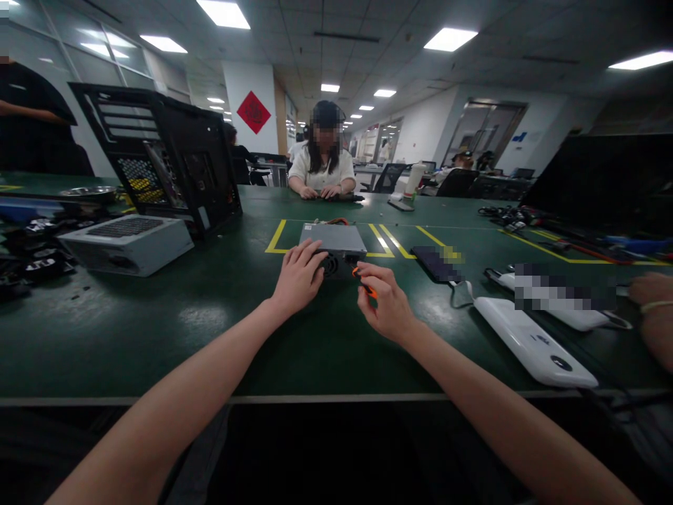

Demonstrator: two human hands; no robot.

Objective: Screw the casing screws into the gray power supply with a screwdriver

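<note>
A grey metal computer power supply point(336, 240) lies on the green table in front of me, its fan grille and socket side facing me. My left hand point(301, 277) rests on its left part, fingers stretched over the top and thumb by the fan. In my right hand point(386, 300) is an orange and black screwdriver point(366, 282), closed in the fingers. The screwdriver points at the right end of the power supply's near face, by the socket. Its tip is too small to make out, so I cannot tell whether it touches.
At left stand a black computer case point(184, 158) and a second power supply point(129, 242). To the right lie a phone point(435, 263) and white power banks point(533, 340) with cables. Another person's hand point(655, 308) is at the right edge. A person point(323, 158) sits opposite.
</note>
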